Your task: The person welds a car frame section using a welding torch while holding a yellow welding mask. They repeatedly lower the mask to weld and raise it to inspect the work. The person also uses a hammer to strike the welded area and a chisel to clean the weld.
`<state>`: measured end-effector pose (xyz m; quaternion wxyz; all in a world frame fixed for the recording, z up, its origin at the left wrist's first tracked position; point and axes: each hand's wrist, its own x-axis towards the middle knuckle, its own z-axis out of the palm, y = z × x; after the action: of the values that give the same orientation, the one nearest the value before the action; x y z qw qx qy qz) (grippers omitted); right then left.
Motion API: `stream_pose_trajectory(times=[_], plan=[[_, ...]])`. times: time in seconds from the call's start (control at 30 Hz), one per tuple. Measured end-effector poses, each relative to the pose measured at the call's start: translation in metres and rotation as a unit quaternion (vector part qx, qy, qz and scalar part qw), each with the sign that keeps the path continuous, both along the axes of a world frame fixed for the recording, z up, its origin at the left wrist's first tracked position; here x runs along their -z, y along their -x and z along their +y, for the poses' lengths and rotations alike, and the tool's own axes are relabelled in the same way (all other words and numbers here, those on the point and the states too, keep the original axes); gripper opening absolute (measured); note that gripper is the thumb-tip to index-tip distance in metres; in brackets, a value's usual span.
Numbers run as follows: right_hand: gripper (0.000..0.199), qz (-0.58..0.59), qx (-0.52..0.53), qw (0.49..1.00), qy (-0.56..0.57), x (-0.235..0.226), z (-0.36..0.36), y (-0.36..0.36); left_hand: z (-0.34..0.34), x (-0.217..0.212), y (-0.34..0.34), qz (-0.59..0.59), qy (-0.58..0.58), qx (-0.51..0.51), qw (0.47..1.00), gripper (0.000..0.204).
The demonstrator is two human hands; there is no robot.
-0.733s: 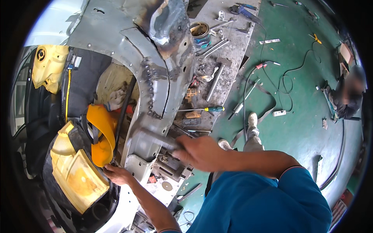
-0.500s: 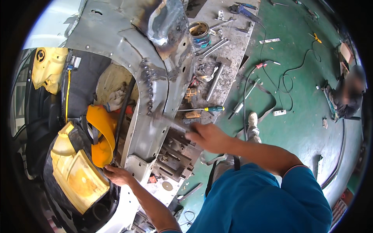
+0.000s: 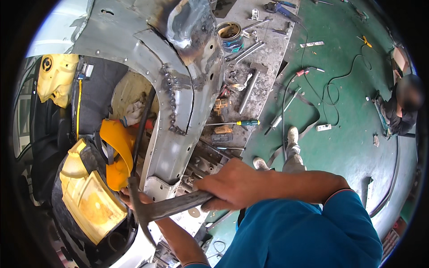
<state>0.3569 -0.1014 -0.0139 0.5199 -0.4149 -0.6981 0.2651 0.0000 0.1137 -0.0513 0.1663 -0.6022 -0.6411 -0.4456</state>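
The right hand (image 3: pixel 234 185) is gripping a hammer (image 3: pixel 156 210) at lower centre, fingers closed around its handle. The left hand (image 3: pixel 132 196) is resting against the grey panel (image 3: pixel 178 102) behind the hammer head; its grip cannot be determined.

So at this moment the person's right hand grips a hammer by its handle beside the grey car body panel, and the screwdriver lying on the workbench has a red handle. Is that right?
Not quite. In the head view the right hand does grip the hammer by its handle beside the grey car body panel, but the screwdriver on the workbench has a yellow and blue handle, not a red one.
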Motion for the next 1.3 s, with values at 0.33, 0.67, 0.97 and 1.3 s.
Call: stream_pose_trajectory(times=[0.33, 0.67, 0.97, 1.3], plan=[[0.046, 0.004, 0.078, 0.965, 0.25, 0.052, 0.006, 0.018, -0.004, -0.004, 0.002, 0.012, 0.151, -0.189, 0.97, 0.064], [0.049, 0.008, 0.08, 0.929, 0.361, 0.041, 0.021, -0.018, -0.007, -0.003, -0.003, 0.002, 0.125, -0.154, 0.98, 0.062], [0.045, 0.014, 0.036, 0.989, 0.141, 0.013, -0.001, 0.013, -0.003, -0.001, 0.0, 0.011, 0.094, -0.127, 0.987, 0.06], [0.054, 0.058, 0.097, 0.966, 0.234, 0.059, 0.013, -0.005, -0.001, -0.004, -0.006, 0.006, 0.124, -0.179, 0.976, 0.063]])
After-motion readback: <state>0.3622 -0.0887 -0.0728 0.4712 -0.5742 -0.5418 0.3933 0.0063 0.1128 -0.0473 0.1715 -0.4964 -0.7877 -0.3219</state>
